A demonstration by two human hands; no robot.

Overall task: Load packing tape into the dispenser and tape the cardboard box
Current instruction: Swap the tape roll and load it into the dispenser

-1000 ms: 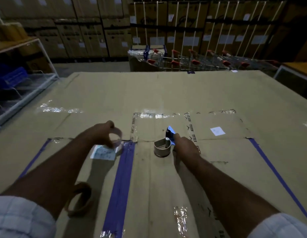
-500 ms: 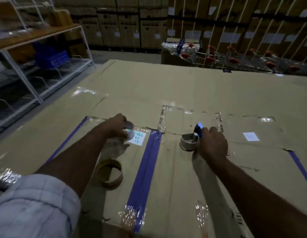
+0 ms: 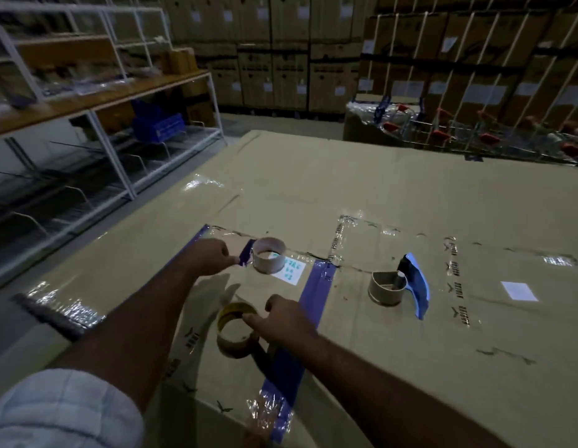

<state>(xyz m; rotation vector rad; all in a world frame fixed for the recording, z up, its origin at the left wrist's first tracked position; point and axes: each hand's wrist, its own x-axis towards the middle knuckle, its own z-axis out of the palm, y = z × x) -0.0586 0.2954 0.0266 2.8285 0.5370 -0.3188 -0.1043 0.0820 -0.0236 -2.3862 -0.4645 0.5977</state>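
1. Dim overall; background stacks near black.
2. Glare patches on clear tape (image 3: pixel 362 221) across the cardboard box (image 3: pixel 410 195).
3. Soft forearm shadows fall on the cardboard.
4. Wide-angle bending at edges; shelving (image 3: pixel 97 101) slightly blurred.

On the cardboard box (image 3: pixel 394 195), the broad far top toward twelve o'clock is lying bare, offering open passage. Nearer in, three things are crowding the middle: a pale empty core (image 3: pixel 268 259) is standing at eleven o'clock, a brown tape roll (image 3: pixel 236 329) is lying at nine o'clock, and the dispenser (image 3: pixel 398 286) is sitting at two o'clock. A clear lane is running between core and dispenser. At ten o'clock, white shelving (image 3: pixel 119 150) is possibly hemming in the box's left edge.
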